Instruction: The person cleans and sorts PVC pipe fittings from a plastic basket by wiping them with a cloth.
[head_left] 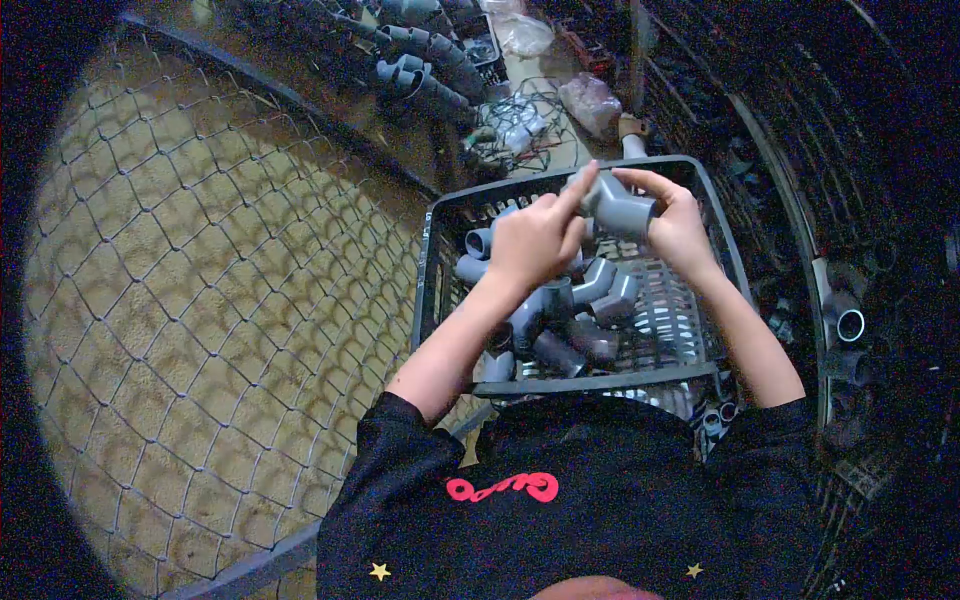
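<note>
A grey plastic pipe elbow is held above the far part of a black crate. My right hand grips its right end, with fingers over the top and the thumb hidden behind. At the elbow's left end, my left hand is closed, its index finger stretched along the fitting; part of the contact is hidden. Below both hands, the black plastic crate holds several more grey pipe elbows, lying loose mostly on the left and in the middle.
A wire mesh fence runs along the left side. Dark shelving with pipe fittings lines the right. Beyond the crate lie plastic bags, tangled cords and a pile of grey fittings.
</note>
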